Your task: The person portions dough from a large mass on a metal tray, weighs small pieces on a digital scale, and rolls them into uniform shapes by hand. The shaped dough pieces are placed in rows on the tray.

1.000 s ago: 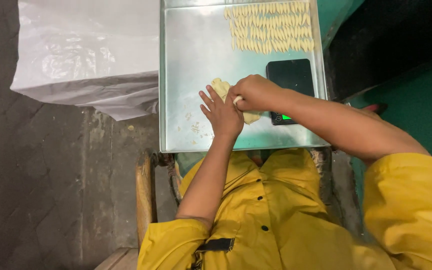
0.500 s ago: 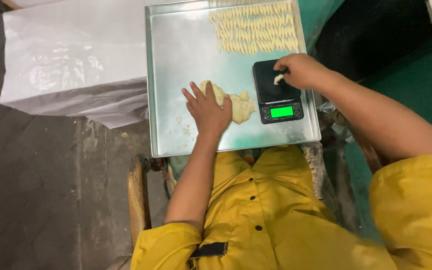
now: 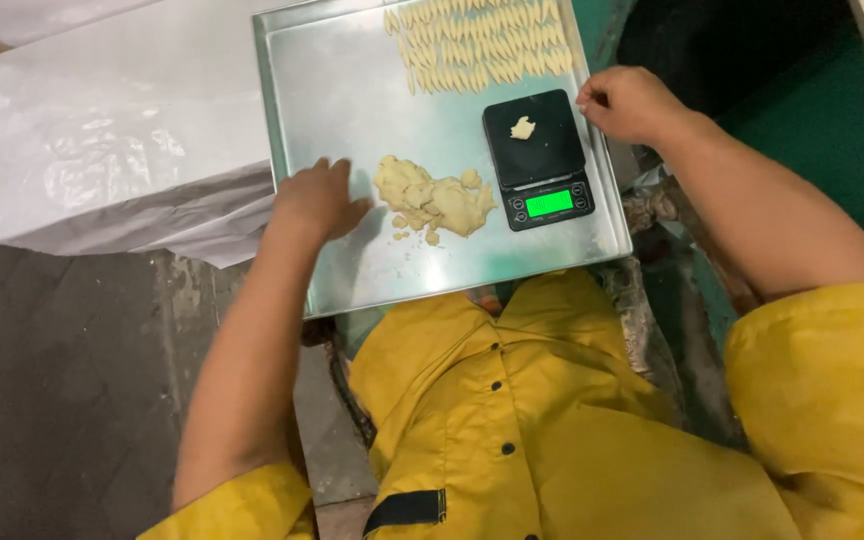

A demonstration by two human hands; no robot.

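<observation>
One crumbly dough lump (image 3: 434, 198) beside flat left hand (image 3: 314, 200)

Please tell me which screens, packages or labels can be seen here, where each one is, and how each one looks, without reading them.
Screen of the black digital scale: a small green lit rectangle on its front edge, on the metal tray, right of the dough lump.
White plastic sack: large, wrinkled, glossy, left of the tray, beyond the left hand.
No labels or signs visible.
</observation>
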